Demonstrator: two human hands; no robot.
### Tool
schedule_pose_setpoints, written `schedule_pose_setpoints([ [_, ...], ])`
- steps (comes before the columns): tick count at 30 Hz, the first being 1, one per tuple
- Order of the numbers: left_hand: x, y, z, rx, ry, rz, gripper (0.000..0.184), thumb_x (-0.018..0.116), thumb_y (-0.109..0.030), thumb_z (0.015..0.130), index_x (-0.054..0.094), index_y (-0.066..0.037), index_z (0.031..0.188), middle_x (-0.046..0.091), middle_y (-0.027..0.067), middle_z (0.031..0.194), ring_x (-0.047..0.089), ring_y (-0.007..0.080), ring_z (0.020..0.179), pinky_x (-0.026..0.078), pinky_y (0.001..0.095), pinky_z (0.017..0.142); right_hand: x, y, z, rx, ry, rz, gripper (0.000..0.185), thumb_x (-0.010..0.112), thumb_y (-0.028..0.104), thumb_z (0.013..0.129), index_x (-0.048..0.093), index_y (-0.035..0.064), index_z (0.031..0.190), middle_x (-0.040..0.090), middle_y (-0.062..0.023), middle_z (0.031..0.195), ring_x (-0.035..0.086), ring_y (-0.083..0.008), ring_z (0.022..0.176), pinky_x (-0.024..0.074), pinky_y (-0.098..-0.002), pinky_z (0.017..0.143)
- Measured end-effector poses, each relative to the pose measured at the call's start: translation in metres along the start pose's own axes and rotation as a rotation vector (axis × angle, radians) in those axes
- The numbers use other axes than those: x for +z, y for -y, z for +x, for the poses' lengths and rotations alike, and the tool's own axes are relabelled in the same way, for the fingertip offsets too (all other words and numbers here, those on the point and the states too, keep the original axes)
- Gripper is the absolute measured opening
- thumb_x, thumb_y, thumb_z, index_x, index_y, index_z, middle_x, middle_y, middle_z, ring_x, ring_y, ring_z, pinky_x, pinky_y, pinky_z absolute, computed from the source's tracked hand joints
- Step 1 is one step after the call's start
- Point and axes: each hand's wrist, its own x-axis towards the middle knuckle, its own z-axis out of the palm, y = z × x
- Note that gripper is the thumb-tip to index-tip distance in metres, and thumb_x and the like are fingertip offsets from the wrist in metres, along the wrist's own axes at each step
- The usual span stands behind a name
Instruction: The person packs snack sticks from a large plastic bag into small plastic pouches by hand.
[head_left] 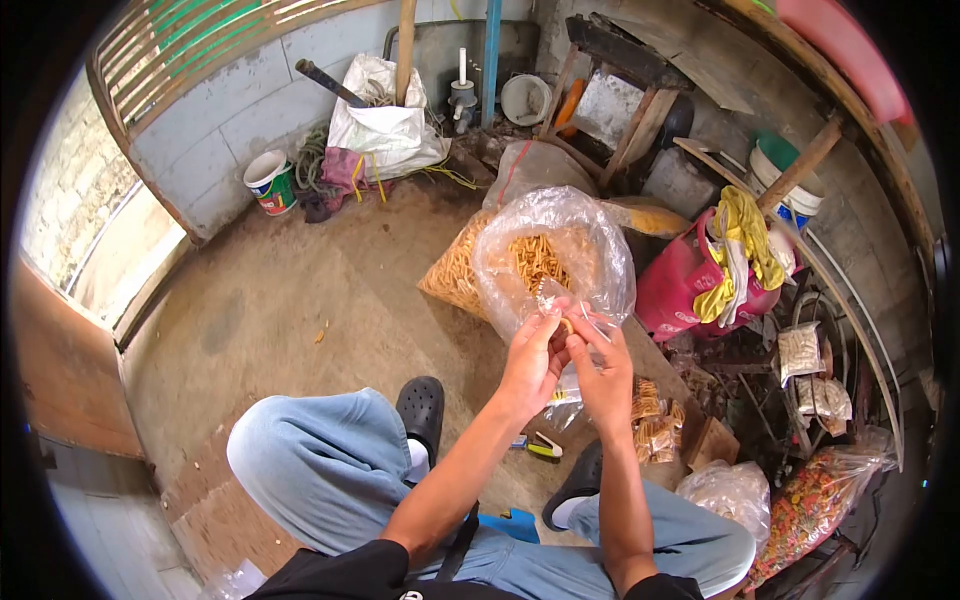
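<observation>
My left hand [535,358] and my right hand [598,368] meet in front of a large clear plastic bag [605,262]. Between them the fingers pinch a small clear plastic bag [552,293], whose top sticks up above the fingertips. A small yellowish piece shows by my right fingers; I cannot tell whether it is inside the small bag. The large bag stands with its mouth spread wide and holds many golden-brown snack sticks [535,258]. Below my right hand, filled snack packets [655,432] lie on the floor.
A green-handled cutter [543,448] lies between my feet. To the right are a pink container [680,275] draped with yellow cloth and a bag of colourful snacks [825,500]. A paint bucket [270,183] and white sack [378,135] stand along the back wall.
</observation>
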Motion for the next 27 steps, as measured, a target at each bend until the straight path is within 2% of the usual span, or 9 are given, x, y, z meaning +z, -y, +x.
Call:
schedule_pose_setpoints([
  [3, -0.006, 0.003, 0.003, -0.026, -0.039, -0.065, 0.03, 0.051, -0.026, 0.096, 0.054, -0.004, 0.116, 0.06, 0.01, 0.116, 0.059, 0.0145, 0.096, 0.05, 0.0286, 0.085, 0.002, 0.002, -0.002, -0.103, 0.026, -0.22, 0.027, 0.065, 0.009, 0.082, 0.068, 0.0082, 0.109, 0.052, -0.015, 0.124, 0.048, -0.0306, 0.116, 0.0386, -0.0379, 0.098],
  [8, -0.026, 0.01, 0.011, -0.061, -0.038, -0.111, 0.03, 0.05, -0.025, 0.096, 0.056, -0.001, 0.114, 0.062, 0.0113, 0.11, 0.06, 0.0156, 0.098, 0.051, 0.0274, 0.084, 0.005, -0.006, -0.003, -0.107, 0.003, -0.24, 0.031, 0.065, 0.009, 0.082, 0.067, 0.0128, 0.112, 0.049, -0.0163, 0.128, 0.044, -0.0331, 0.12, 0.0367, -0.0405, 0.1],
  [12, -0.018, 0.011, 0.01, -0.022, -0.047, -0.061, 0.032, 0.049, -0.025, 0.097, 0.056, 0.002, 0.113, 0.064, 0.0106, 0.104, 0.06, 0.0168, 0.099, 0.049, 0.0284, 0.088, 0.012, -0.017, -0.004, -0.125, 0.011, -0.223, 0.032, 0.064, 0.009, 0.082, 0.066, 0.0153, 0.113, 0.049, -0.0173, 0.129, 0.045, -0.0338, 0.12, 0.0378, -0.0411, 0.099],
  [16, -0.019, 0.011, 0.01, -0.037, -0.013, -0.062, 0.033, 0.049, -0.025, 0.097, 0.056, 0.002, 0.113, 0.063, 0.0101, 0.106, 0.06, 0.0179, 0.099, 0.048, 0.029, 0.089, 0.014, -0.017, -0.003, -0.1, 0.028, -0.237, 0.028, 0.063, 0.008, 0.083, 0.067, 0.012, 0.11, 0.051, -0.0173, 0.127, 0.048, -0.0345, 0.117, 0.0392, -0.0406, 0.098],
  [19, -0.017, 0.01, 0.008, -0.096, 0.022, -0.054, 0.03, 0.049, -0.024, 0.097, 0.056, 0.001, 0.112, 0.062, 0.0095, 0.108, 0.059, 0.0169, 0.1, 0.049, 0.0297, 0.087, 0.013, -0.03, -0.001, -0.019, 0.027, -0.054, 0.026, 0.061, 0.008, 0.084, 0.067, 0.0087, 0.11, 0.051, -0.0178, 0.126, 0.049, -0.0351, 0.116, 0.0393, -0.04, 0.098],
  [22, -0.034, 0.019, 0.016, -0.099, -0.024, -0.09, 0.027, 0.049, -0.022, 0.096, 0.056, 0.0, 0.111, 0.062, 0.0096, 0.109, 0.059, 0.0165, 0.101, 0.05, 0.0294, 0.087, 0.009, -0.029, 0.003, -0.033, 0.033, -0.074, 0.025, 0.06, 0.008, 0.085, 0.067, 0.0067, 0.109, 0.052, -0.0194, 0.125, 0.05, -0.0342, 0.116, 0.039, -0.0401, 0.099],
  [24, -0.042, 0.022, 0.02, -0.075, -0.078, -0.114, 0.026, 0.05, -0.02, 0.096, 0.056, 0.0, 0.111, 0.062, 0.0096, 0.11, 0.059, 0.0167, 0.102, 0.051, 0.029, 0.088, 0.007, -0.027, 0.006, -0.07, 0.069, -0.019, 0.023, 0.059, 0.009, 0.088, 0.066, 0.0045, 0.109, 0.055, -0.015, 0.122, 0.05, -0.0266, 0.118, 0.0407, -0.035, 0.097],
  [25, -0.045, 0.02, 0.022, -0.046, -0.128, -0.14, 0.025, 0.051, -0.018, 0.095, 0.056, 0.0, 0.111, 0.062, 0.0097, 0.11, 0.059, 0.017, 0.103, 0.051, 0.0285, 0.089, 0.006, -0.025, 0.006, -0.067, 0.069, -0.018, 0.023, 0.059, 0.009, 0.088, 0.066, 0.0045, 0.109, 0.055, -0.015, 0.122, 0.05, -0.0266, 0.118, 0.0407, -0.035, 0.097],
  [27, -0.05, 0.016, 0.028, -0.04, -0.152, -0.205, 0.024, 0.052, -0.017, 0.094, 0.056, 0.001, 0.111, 0.062, 0.0097, 0.11, 0.06, 0.0178, 0.103, 0.052, 0.0285, 0.09, 0.005, -0.024, 0.008, 0.033, 0.028, 0.202, 0.019, 0.058, 0.012, 0.09, 0.068, 0.0032, 0.104, 0.058, -0.0122, 0.118, 0.053, -0.021, 0.111, 0.0438, -0.0316, 0.091],
])
